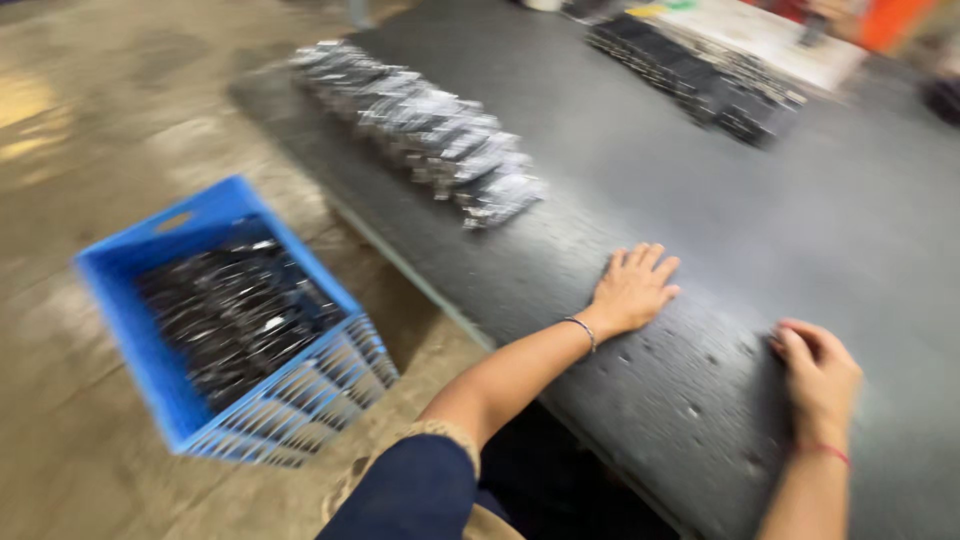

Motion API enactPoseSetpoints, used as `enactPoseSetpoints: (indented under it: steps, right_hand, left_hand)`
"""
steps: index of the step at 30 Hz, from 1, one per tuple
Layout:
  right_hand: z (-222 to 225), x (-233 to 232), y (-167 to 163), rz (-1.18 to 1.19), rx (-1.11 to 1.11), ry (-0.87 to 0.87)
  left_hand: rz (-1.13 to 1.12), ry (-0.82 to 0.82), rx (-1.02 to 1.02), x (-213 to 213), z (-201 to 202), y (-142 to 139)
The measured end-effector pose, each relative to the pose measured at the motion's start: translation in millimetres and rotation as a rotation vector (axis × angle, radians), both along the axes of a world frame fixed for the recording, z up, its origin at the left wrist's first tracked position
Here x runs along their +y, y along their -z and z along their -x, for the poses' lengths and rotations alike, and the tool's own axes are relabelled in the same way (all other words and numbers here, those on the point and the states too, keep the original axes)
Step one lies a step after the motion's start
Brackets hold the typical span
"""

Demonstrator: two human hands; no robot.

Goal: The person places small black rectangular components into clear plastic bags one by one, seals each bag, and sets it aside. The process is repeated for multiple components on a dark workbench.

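Head view. My left hand (633, 290) lies flat and empty, fingers spread, on the dark mat-covered table (700, 200); my right hand (820, 375) rests curled and empty near its front edge. The row of small glossy packets (430, 135) lies well apart, ahead-left: probably light, slippery, best pinched at the edges. A blue crate (130, 310) holds more.

- Setting: a workshop or small factory floor.
- Long dark counter (700, 220) carries rows of identical small packed parts: a shiny row (430, 130) and a darker row (700, 70).
- Blue plastic crate (130, 320) of similar dark pieces stands on a bare concrete floor (80, 150).
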State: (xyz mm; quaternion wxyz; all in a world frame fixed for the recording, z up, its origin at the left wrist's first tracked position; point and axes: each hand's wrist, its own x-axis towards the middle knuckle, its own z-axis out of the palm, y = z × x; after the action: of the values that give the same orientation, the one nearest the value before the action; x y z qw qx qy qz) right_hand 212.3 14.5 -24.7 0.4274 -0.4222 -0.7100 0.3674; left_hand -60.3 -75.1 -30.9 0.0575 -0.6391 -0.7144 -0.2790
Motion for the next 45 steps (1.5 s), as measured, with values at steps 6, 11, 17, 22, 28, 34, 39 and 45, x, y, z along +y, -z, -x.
enactPoseSetpoints:
  steps: [6, 11, 17, 22, 28, 34, 39, 45]
  right_hand:
    - [1, -2, -2, 0.021, 0.047, 0.014]
    - [-1, -3, -2, 0.067, 0.068, 0.048]
    - [-6, -2, 1, 0.095, 0.061, 0.067]
    - [-11, -1, 4, 0.111, 0.041, 0.080]
    - [-12, 0, 1, 0.156, 0.031, 0.093]
    - [-8, 3, -4, 0.164, -0.019, 0.129]
    - [-6, 3, -6, 0.154, -0.071, 0.179]
    - [-10, 2, -4, 0.021, -0.099, 0.145]
  left_hand:
    - [0.083, 0.082, 0.010, 29, -57, 16]
    - [0.107, 0.042, 0.020, 45, -67, 16]
    - [0.119, -0.045, -0.006, 62, -84, 6]
    - [-0.112, 0.038, -0.241, 64, -81, 8]
    - [-0.214, 0.158, -0.671, 83, -80, 8]
    - [-0.106, 0.261, -0.578, 80, -95, -7]
    - [0.118, 0.453, -0.751, 62, -110, -30]
    - [0.035, 0.566, -0.691, 46, -127, -30]
